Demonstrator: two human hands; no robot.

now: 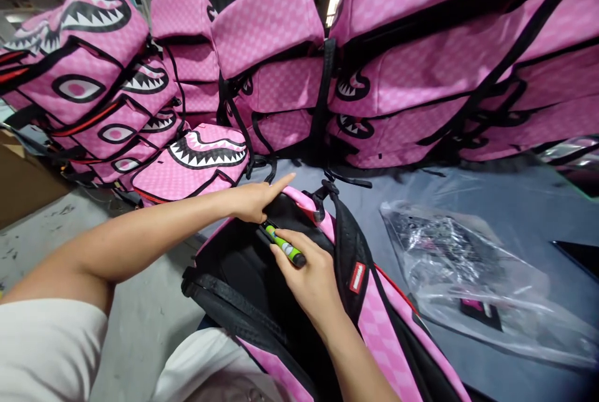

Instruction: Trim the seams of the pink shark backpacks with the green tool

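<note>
Right hand, centre of the frame: closed in a grip, thumb and fingers around the barrel of a green pen-like tool. The tool's long axis runs obliquely, from a dark end at upper left to a black rounded end at lower right, the latter projecting clear of the grip.

Left hand is above and to the left of the right hand, at the upper edge of the black-and-pink backpack. One digit is extended toward the upper right; the other fingers are largely hidden, so how far they are curled, and whether they pinch the fabric, cannot be told.

Governing relation: the tool's upper-left end points at the left hand and lies just beside it — contact between them cannot be confirmed. The left hand is nearer that end; the right hand has the barrel.

The backpack occupies the lower centre, black panel uppermost, partly over the grey worktop. A clear plastic bag lies on the worktop at right — apart from both hands. Stacked pink backpacks line the upper frame.
</note>
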